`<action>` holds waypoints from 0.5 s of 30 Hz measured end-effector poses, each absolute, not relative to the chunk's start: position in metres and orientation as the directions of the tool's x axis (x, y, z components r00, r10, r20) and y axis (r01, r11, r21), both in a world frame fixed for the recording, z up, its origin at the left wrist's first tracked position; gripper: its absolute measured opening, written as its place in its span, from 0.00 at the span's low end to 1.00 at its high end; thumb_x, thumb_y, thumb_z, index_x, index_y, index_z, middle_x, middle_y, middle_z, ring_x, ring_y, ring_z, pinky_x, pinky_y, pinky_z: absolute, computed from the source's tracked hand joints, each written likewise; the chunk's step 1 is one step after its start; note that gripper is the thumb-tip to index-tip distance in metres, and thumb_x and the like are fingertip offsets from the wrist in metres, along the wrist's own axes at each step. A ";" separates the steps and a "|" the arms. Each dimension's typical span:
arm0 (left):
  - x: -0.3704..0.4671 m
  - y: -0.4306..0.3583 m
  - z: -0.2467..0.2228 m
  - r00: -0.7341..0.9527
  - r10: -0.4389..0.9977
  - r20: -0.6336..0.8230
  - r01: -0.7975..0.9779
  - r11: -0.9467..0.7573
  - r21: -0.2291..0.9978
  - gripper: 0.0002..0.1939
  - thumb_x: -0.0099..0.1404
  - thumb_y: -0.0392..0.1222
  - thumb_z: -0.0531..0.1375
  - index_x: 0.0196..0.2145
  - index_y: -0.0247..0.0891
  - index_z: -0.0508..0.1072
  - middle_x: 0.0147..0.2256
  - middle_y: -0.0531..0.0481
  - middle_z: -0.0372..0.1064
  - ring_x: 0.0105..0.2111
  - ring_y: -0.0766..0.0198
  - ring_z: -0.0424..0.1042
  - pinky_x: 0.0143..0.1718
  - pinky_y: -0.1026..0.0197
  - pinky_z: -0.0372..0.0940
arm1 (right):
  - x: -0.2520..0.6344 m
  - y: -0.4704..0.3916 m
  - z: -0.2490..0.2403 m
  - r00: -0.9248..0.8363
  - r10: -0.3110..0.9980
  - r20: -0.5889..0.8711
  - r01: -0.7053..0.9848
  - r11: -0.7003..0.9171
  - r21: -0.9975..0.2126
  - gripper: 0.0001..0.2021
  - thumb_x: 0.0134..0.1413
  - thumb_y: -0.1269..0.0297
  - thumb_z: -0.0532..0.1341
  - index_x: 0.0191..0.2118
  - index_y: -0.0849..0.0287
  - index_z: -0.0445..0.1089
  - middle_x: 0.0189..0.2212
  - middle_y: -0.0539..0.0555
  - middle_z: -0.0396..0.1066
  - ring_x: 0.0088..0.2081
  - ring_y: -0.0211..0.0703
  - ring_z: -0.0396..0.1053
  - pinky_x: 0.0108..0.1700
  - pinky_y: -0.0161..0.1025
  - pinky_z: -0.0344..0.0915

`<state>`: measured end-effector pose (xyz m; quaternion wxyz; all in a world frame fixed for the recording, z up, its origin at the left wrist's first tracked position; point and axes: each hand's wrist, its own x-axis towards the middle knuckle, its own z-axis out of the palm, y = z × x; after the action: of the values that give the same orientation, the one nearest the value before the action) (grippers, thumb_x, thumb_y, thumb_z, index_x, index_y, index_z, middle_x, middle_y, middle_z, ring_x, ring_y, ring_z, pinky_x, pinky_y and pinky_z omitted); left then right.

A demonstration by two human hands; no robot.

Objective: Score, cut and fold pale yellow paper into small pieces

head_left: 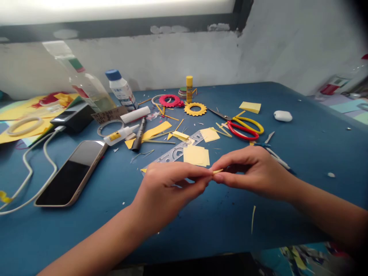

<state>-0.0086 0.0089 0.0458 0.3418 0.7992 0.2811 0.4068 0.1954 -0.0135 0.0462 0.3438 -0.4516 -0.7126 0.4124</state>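
Between the fingertips of both hands is a small piece of yellow paper (217, 171), mostly hidden by the fingers. My left hand (178, 184) pinches its left end, and my right hand (247, 170) pinches it from the right. The two hands meet just above the blue table. Right behind them lies a stack of pale yellow paper squares (196, 155), beside a clear ruler (172, 153). Another yellow square (209, 134) rests at the ruler's far end. Scissors (243, 128) with red and yellow handles lie open beyond my right hand.
On the left are a phone (71, 174), a power bank (71, 117) with a white cable, a glue tube (120, 134) and a black marker (139, 134). Toward the wall stand a glue stick (189, 89), a white bottle (120, 90) and toothed paper rings, one yellow (195, 105). An earbud case (283, 115) lies right.
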 end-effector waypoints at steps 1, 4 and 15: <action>-0.009 0.009 0.045 0.515 0.705 0.488 0.188 -0.648 0.738 0.09 0.54 0.27 0.65 0.31 0.38 0.78 0.27 0.55 0.77 0.23 0.71 0.74 0.26 0.75 0.69 | 0.195 -0.014 0.046 -0.346 0.932 0.105 0.363 0.236 -0.901 0.05 0.50 0.62 0.65 0.34 0.54 0.77 0.25 0.47 0.76 0.26 0.35 0.73 0.24 0.28 0.67; -0.008 0.010 0.044 0.516 0.690 0.507 0.225 -0.680 0.698 0.09 0.54 0.28 0.65 0.32 0.40 0.79 0.29 0.55 0.78 0.23 0.70 0.75 0.28 0.73 0.70 | 0.195 -0.014 0.046 -0.319 0.941 0.115 0.375 0.237 -0.896 0.05 0.50 0.62 0.64 0.33 0.53 0.77 0.26 0.47 0.76 0.27 0.36 0.73 0.26 0.28 0.68; -0.005 0.014 0.041 0.536 0.839 0.095 0.088 -0.168 0.982 0.13 0.52 0.27 0.66 0.32 0.44 0.80 0.28 0.58 0.77 0.28 0.68 0.77 0.29 0.76 0.70 | 0.189 -0.014 0.041 -0.295 0.935 0.197 0.447 0.317 -0.837 0.04 0.52 0.65 0.63 0.30 0.55 0.75 0.24 0.47 0.75 0.25 0.35 0.70 0.26 0.29 0.67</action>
<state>-0.0047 0.0137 0.0415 0.5489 0.6833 0.3388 0.3420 0.1889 -0.0135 0.0406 0.3575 -0.4742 -0.7284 0.3415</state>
